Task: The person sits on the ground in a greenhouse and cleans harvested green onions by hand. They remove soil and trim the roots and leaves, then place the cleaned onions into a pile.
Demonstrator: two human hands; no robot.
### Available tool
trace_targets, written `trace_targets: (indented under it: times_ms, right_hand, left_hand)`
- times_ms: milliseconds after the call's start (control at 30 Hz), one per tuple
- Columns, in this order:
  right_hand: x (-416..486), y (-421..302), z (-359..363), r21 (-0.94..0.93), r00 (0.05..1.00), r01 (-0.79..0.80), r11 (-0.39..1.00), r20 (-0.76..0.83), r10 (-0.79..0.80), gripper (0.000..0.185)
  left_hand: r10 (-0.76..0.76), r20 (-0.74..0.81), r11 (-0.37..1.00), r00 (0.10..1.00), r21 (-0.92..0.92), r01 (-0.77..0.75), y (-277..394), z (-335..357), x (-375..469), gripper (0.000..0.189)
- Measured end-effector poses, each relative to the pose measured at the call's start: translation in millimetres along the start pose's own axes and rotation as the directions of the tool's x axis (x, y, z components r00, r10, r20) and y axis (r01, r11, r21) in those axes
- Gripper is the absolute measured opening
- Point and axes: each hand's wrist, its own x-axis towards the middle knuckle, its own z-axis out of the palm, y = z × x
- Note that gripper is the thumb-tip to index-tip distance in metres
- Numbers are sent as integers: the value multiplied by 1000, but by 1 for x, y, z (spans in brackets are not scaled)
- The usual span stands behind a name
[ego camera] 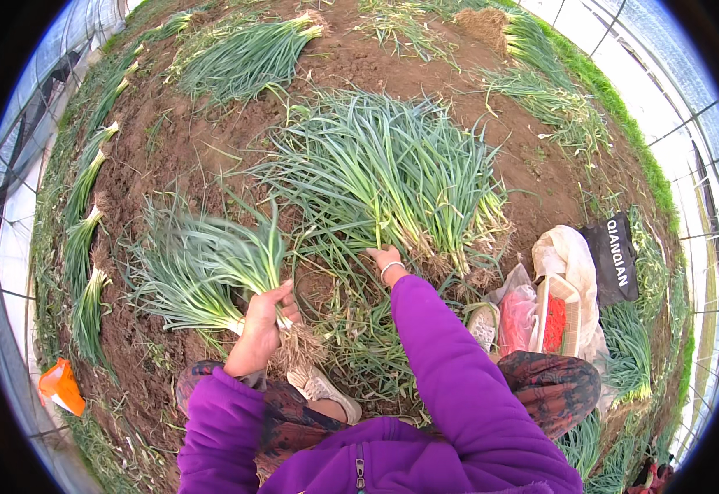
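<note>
My left hand [265, 324] is closed around a bunch of scallions [267, 259], their leaves pointing up and left and their pale roots hanging below the fist. Under and left of that bunch lie more scallions [192, 296] on the ground. At the near left edge of a large scallion pile [390, 167], my right hand [386, 262] pinches a green stalk [379, 231]; the fingertips are partly hidden. Roots in the pile face me. Loose trimmed leaves [365, 346] litter the soil between my shoes.
Tied-looking scallion bundles [91, 222] line the left side. Another heap [248, 58] lies far left. At right are a basket [572, 309] with red ties [555, 324], a plastic bag [517, 315] and a black bag [609, 259] bearing writing. An orange packet [62, 387] lies left.
</note>
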Motion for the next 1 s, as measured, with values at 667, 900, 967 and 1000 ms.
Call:
trace_targets:
  times_ms: [667, 900, 967, 1000]
  right_hand:
    - [-199, -83, -22, 204, 714, -181, 962, 700, -14, 26]
    - [-217, -91, -28, 198, 814, -66, 978, 577, -62, 25]
    - [-220, -87, -40, 107, 790, -50, 993, 613, -26, 24]
    - [-220, -83, -50, -16, 767, 85, 996, 639, -55, 23]
  left_hand:
    - [26, 180, 830, 983, 545, -122, -16, 20, 68, 8]
    - [2, 178, 925, 984, 373, -69, -19, 41, 51, 8]
    - [64, 155, 915, 986, 385, -121, -16, 46, 45, 9]
    - [105, 104, 917, 989, 375, -137, -11, 46, 44, 8]
